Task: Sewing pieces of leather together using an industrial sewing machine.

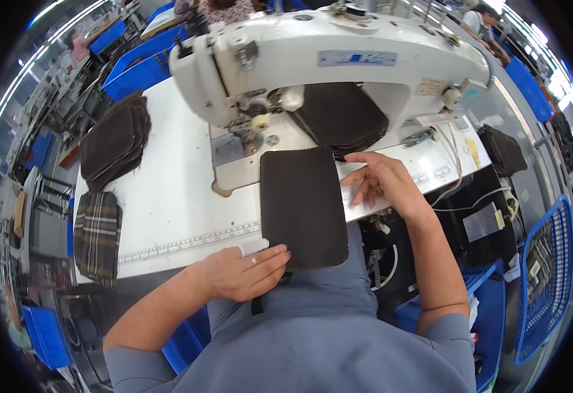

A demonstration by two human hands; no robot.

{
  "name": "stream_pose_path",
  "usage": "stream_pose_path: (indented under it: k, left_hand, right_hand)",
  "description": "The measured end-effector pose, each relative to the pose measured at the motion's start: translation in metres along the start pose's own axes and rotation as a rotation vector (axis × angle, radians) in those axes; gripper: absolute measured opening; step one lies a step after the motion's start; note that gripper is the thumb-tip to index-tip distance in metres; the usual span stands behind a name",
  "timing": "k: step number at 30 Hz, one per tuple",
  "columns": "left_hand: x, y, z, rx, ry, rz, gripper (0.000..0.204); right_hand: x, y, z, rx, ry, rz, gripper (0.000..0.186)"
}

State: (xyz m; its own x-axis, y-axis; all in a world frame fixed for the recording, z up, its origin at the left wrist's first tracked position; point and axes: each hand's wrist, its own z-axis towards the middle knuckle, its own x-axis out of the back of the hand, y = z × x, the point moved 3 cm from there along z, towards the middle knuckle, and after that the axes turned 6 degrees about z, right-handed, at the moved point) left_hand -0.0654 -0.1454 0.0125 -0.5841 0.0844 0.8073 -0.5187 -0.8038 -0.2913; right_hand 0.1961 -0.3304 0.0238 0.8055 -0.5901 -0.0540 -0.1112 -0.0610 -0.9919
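A dark brown rectangular fabric panel (304, 206) with rounded corners lies over the front edge of the sewing table, its lower end hanging over my lap. My left hand (250, 270) grips its lower left corner, fingers pressed together with the thumb on top; a white wrap covers one finger. At the panel's upper right edge, my right hand (381, 183) has its fingers apart and holds nothing that I can see. Just beyond the panel stands a white sewing machine (339, 52). Beneath its arm rests a stack of similar dark panels (345, 118).
Another dark stack (116, 141) sits on the table's left side, with plaid pieces (96, 236) in front of it. A measuring strip (181, 245) runs along the front edge. Blue baskets (548, 281) stand at the right. Cables hang by the table's right end. People work farther back.
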Motion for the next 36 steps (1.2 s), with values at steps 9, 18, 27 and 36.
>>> stream_pose_path:
  k: [9, 18, 27, 36]
  left_hand:
    - [0.032, 0.022, -0.056, 0.214, -0.055, 0.062, 0.011]
    - [0.123, -0.035, -0.159, 1.090, -0.045, 0.414, 0.013]
    - [0.203, -0.025, -0.217, 1.244, -0.381, 0.523, 0.038]
    - [0.206, -0.024, -0.259, 1.419, -0.357, 0.264, 0.023]
  right_hand:
    - [-0.079, 0.014, 0.071, 0.274, -0.107, -0.523, 0.028]
    - [-0.081, 0.025, 0.078, 0.088, -0.083, -0.149, 0.026]
    - [-0.080, 0.028, 0.077, 0.092, -0.111, -0.135, 0.016]
    - [-0.082, 0.025, 0.074, 0.087, -0.134, -0.168, 0.020]
